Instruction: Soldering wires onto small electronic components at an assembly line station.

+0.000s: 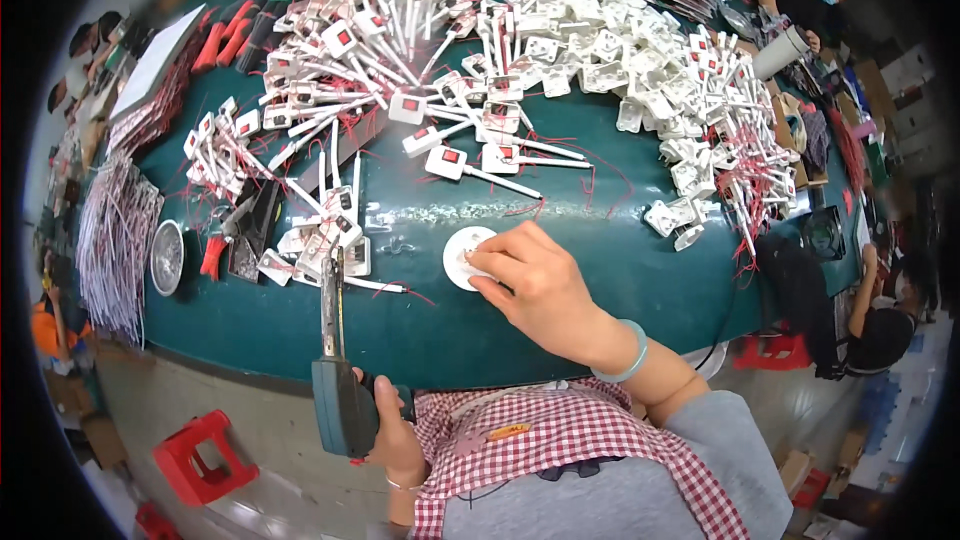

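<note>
My left hand [395, 440] is wrapped round the grip of a dark teal electric screwdriver [343, 405], whose long metal shaft points away from me over the table. The shaft's far end overlaps a small group of white plastic pieces with square heads [350, 255] and thin red wires. My right hand [545, 285] reaches over a small round white dish [456, 272], fingertips pinched together at its inside. Whatever lies between those fingers is too small to make out. Beyond the dish lies a white handle piece with a red switch [446, 163].
The green table [600, 325] carries a big heap of switch pieces [340, 45] and a heap of white covers [600, 45]. On the left are a metal bowl [168, 258] and bundled wires [115, 240]. Red stools [205, 460] stand below; other people [795, 0] work around.
</note>
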`<state>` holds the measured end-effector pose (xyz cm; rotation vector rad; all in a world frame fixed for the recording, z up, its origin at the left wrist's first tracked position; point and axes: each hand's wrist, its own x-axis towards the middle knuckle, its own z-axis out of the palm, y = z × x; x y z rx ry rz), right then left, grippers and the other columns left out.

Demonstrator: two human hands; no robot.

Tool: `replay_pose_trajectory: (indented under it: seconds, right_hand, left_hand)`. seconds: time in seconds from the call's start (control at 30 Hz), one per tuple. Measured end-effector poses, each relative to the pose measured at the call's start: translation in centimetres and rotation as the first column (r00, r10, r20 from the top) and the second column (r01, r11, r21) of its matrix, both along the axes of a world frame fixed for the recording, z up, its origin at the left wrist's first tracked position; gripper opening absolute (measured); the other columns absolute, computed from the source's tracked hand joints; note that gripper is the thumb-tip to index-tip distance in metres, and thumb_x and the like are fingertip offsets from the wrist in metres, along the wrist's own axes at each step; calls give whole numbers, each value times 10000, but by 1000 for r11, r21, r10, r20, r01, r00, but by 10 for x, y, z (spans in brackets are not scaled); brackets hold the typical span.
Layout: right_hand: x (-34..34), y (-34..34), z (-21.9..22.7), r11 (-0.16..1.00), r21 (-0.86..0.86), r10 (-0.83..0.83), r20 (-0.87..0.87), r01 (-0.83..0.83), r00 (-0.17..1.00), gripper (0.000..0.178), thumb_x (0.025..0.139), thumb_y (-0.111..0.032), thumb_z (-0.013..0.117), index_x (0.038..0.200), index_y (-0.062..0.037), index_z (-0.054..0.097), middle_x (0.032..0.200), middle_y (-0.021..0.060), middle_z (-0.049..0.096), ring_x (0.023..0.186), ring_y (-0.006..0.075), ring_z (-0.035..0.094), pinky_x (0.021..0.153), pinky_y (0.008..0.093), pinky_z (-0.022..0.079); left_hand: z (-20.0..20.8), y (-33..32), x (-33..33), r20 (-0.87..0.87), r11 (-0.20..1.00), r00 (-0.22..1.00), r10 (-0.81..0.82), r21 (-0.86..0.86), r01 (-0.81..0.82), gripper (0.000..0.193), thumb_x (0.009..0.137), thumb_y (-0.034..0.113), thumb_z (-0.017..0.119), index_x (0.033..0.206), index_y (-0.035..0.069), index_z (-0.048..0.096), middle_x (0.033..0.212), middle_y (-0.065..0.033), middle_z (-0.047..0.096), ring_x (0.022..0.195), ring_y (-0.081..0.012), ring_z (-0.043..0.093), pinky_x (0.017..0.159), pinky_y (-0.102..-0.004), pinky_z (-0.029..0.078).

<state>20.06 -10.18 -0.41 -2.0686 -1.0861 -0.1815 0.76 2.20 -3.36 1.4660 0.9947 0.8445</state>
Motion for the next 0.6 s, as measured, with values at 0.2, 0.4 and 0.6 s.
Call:
replay_pose_trajectory:
  seconds: [0.2,0.4,0.6]
  right_hand:
    - [1,6,-1,996,-77,-30,20,32,999,259,758,-90,791,997,-45,701,985,56,654,911,246,599,775,363,534]
    - [81,18,-2,970,118,-228,162,211,960,191,818,-89,729,994,-45,669,1004,106,632,943,315,583,814,398,502]
    - [142,61,-84,905,-122,-344,355,408,869,94,762,-65,617,840,-58,668,878,121,639,803,272,673,644,403,566]
  left_hand:
    - [-1,8,2,-46,1000,999,-12,12,12,306,956,17,609,1244,-74,559,1006,-84,610,681,-110,496,588,-267,428]
    - [-8,6,5,28,999,999,-15,-38,17,295,964,36,614,1234,-71,561,947,-74,600,678,-114,494,599,-262,424]
    - [-9,7,-6,-216,992,975,-45,105,69,326,972,6,593,1284,-77,547,991,-75,604,740,-118,501,685,-254,451]
